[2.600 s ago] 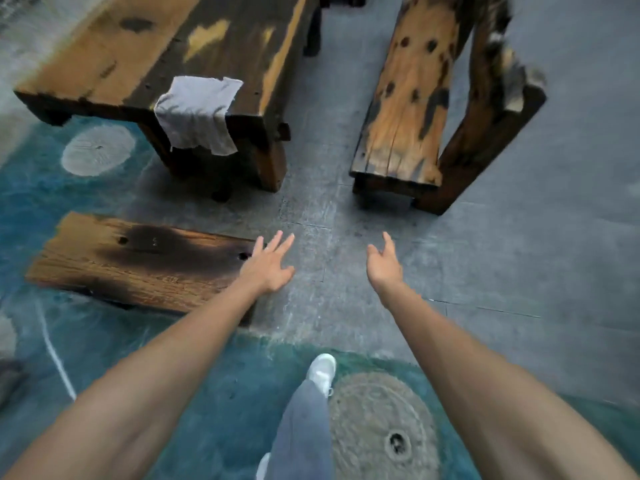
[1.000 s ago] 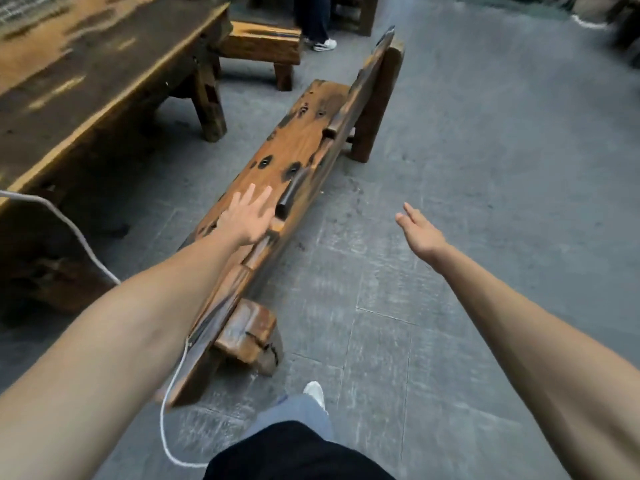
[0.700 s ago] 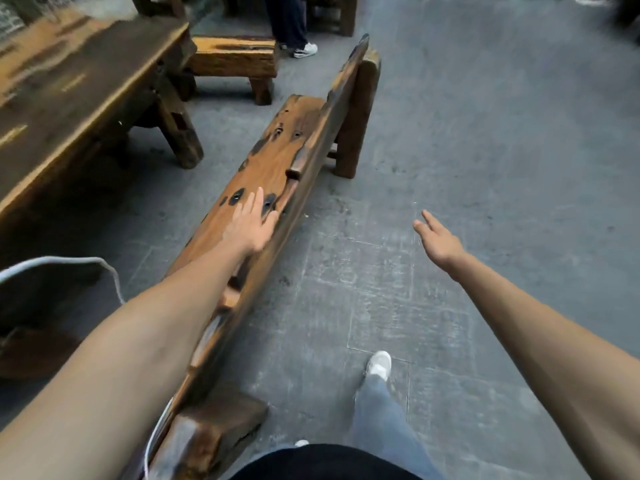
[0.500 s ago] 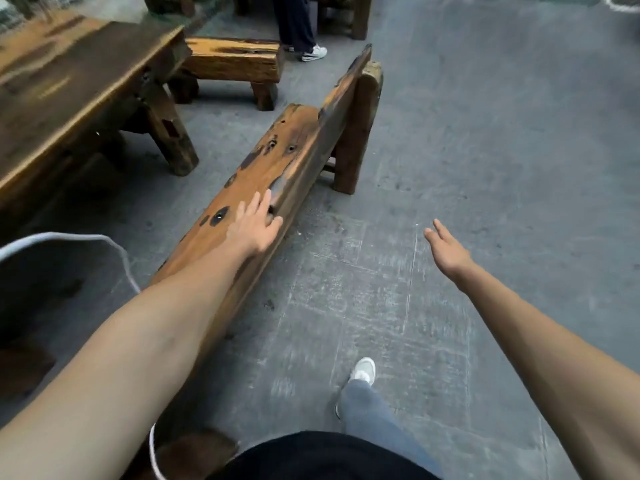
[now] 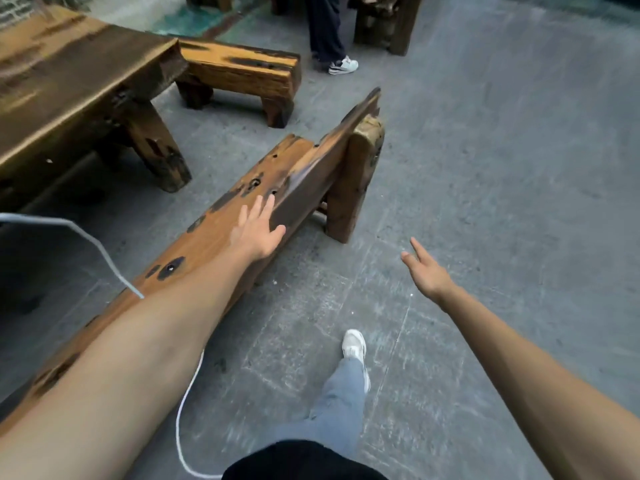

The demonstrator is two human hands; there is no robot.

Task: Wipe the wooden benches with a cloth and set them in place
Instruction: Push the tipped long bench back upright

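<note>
Behind left forearm (image 5: 145, 344), bench's near end (image 5: 214, 237)

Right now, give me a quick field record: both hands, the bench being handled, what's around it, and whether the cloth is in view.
left hand: open, fingers straight, on the long bench by its raised back edge
right hand: open, in the air over the floor, holding nothing
long bench: on the grey floor, running away from the camera
table: left of the long bench
short bench: beyond the table's end
bystander's legs: top centre
cloth: not in view
</note>
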